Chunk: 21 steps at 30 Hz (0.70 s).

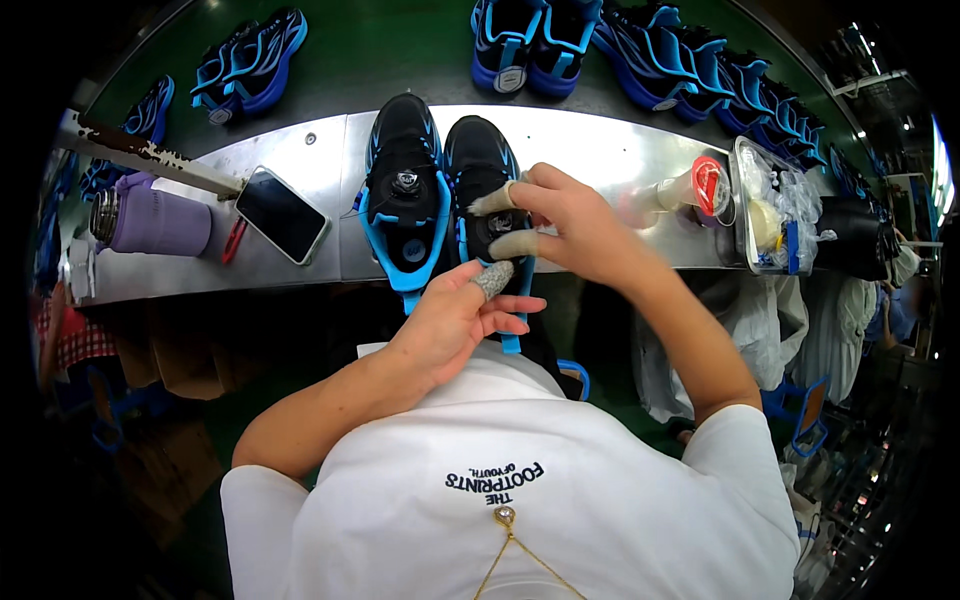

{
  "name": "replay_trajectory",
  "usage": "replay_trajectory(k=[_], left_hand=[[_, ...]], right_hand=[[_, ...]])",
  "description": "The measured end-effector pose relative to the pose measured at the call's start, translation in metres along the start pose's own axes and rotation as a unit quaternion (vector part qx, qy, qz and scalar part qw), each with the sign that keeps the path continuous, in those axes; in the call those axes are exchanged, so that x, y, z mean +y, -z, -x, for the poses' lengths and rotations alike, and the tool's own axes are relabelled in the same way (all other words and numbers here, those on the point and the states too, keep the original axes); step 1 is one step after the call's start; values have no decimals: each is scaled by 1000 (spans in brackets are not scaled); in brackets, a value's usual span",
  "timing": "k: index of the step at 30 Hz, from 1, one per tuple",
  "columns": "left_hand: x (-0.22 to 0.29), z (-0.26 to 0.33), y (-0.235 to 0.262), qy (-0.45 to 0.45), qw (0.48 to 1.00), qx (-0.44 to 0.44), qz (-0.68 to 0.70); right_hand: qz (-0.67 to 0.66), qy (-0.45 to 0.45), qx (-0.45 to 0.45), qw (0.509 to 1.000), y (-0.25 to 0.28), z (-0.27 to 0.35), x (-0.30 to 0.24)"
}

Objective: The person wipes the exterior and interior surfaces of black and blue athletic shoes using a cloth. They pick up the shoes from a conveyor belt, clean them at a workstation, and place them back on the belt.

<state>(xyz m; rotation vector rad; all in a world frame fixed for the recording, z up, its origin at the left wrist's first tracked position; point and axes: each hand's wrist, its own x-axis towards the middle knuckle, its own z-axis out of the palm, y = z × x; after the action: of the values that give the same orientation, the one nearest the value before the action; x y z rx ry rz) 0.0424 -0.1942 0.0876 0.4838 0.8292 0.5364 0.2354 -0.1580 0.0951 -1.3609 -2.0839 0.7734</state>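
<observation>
Two black sneakers with bright blue trim lie side by side on the metal bench, toes away from me. The left sneaker (400, 190) has a round dial on its tongue and an open collar. Over the right sneaker (478, 155), my right hand (575, 220) has its thumb and forefinger, both in pale finger covers, closed about the tongue and dial area. My left hand (465, 320) is at that sneaker's heel opening, a grey-wrapped finger against the collar and the other fingers partly stretched below. The hands hide much of this shoe's collar.
A phone (282, 215) and a purple tumbler (160, 222) stand left on the bench (330, 150), beside a worn metal bar (150, 155). To the right are a red-lidded cup (708, 187) and a tray (745, 205) of plastic bags. More sneakers (262, 60) line the green surface behind.
</observation>
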Motion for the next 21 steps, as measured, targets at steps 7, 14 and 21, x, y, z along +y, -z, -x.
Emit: replay_trajectory(k=[7, 14, 21], left_hand=[[0, 0, 0, 0, 1000, 17, 3], [1, -1, 1, 7, 1000, 9, 1], [-1, -1, 3, 7, 1000, 1, 4]], right_hand=[[11, 4, 25, 1000, -5, 1, -3], [-55, -4, -43, 998, 0, -2, -7], [-70, 53, -15, 996, -3, -3, 3]])
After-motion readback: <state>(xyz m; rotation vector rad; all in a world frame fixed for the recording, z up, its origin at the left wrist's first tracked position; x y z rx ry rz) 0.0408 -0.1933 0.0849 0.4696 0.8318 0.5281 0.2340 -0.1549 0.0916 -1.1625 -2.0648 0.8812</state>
